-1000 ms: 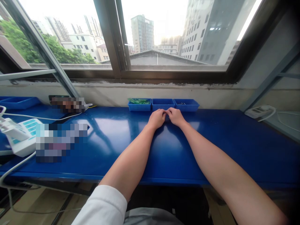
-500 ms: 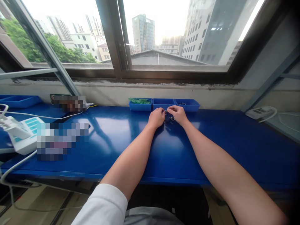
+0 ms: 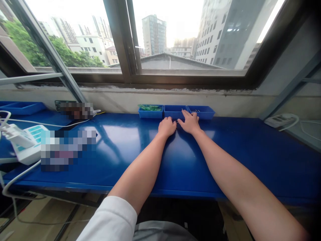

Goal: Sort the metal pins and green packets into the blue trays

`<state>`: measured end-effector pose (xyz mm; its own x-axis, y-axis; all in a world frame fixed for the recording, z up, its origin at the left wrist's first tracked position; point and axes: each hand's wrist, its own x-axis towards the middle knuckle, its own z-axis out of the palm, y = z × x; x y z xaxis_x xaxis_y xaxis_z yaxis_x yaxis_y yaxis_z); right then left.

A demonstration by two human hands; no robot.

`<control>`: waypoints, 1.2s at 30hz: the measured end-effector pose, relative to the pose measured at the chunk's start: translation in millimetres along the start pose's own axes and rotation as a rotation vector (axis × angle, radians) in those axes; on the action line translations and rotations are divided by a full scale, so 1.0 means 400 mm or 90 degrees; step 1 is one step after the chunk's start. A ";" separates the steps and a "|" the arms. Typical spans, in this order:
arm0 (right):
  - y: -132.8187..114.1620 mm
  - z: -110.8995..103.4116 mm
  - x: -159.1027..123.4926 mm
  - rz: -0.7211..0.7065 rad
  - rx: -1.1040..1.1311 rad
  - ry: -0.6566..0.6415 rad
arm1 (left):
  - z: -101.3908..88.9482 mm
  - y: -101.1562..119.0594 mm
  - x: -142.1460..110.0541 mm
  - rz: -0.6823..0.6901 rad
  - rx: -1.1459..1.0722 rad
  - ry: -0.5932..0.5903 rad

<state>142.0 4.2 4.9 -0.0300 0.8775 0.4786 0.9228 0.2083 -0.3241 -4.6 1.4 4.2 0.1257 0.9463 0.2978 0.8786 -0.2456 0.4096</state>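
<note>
My left hand (image 3: 167, 126) rests on the blue table in front of the bins, its fingers curled together. Whatever they pinch is too small to make out; a tiny bright bit shows near the fingertips. Close on its right, my right hand (image 3: 190, 123) has its fingers spread, and they reach to the front edge of the middle blue bin (image 3: 173, 115). The right blue bin (image 3: 207, 114), holding several small thin dark and silver pieces, stands just behind this hand. Green pieces (image 3: 150, 107) fill the left blue bin (image 3: 150, 114).
The blue table (image 3: 140, 160) runs under a window. On the left are a white power strip (image 3: 25, 144) with cables, a blurred-out item (image 3: 67, 150) and more blue bins (image 3: 27, 107). A white device (image 3: 282, 120) with a cord lies at the far right.
My right hand has parted from the left fingertips, opened out, and moved forward to the bin edge. The thin pieces visible under it before are now covered. My left hand has barely moved.
</note>
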 end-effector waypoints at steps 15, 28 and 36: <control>-0.004 -0.016 -0.003 -0.004 0.001 0.038 | 0.001 0.000 -0.004 0.105 0.011 -0.072; -0.014 -0.031 -0.006 0.097 -0.083 -0.177 | 0.013 -0.005 -0.006 0.160 0.047 -0.103; -0.006 -0.015 -0.009 0.033 -0.026 -0.148 | 0.007 -0.004 -0.009 0.165 0.040 -0.101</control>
<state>142.2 -1.9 8.7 -0.0651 0.9633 0.2604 0.9399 0.1469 -0.3083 -5.2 -1.1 -0.1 0.4146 0.8764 0.2450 0.8343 -0.4736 0.2822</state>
